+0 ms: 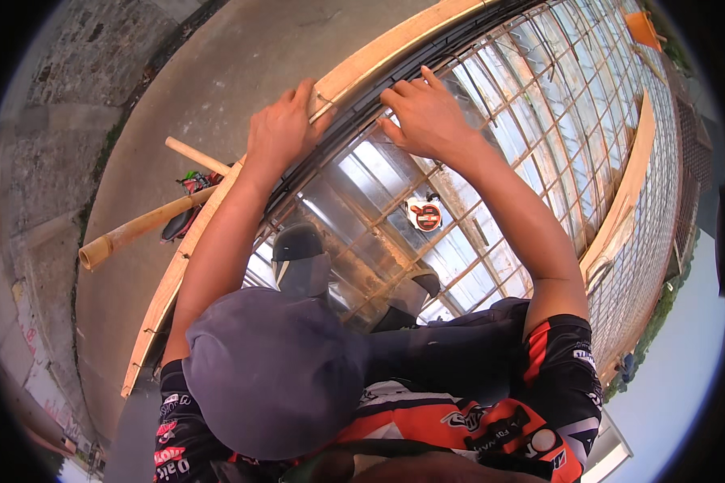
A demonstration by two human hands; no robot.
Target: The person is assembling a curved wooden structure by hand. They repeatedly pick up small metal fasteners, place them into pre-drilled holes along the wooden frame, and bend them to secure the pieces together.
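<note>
My left hand point(282, 127) is closed over the edge of a long pale wooden board point(379, 44), its thumb on the inner side. Along that board's inner side runs a bundle of dark bars point(362, 105). My right hand point(428, 114) reaches to these bars where the rusty steel mesh point(532, 149) meets them. Its fingers curl over a dark bar, with the index finger straighter than the others; what lies beneath the fingertips is partly hidden. Between my arms, lower down, sits a small white and orange round item point(425, 216), its kind unclear.
Shiny metal sheets point(362, 173) lie under the mesh. Nails point(147, 331) stick out of the board at lower left. A bamboo pole point(137, 229) and a thinner stick point(197, 155) jut outward. Another plank point(624, 197) lies on the mesh at right. An orange object point(643, 30) is far right.
</note>
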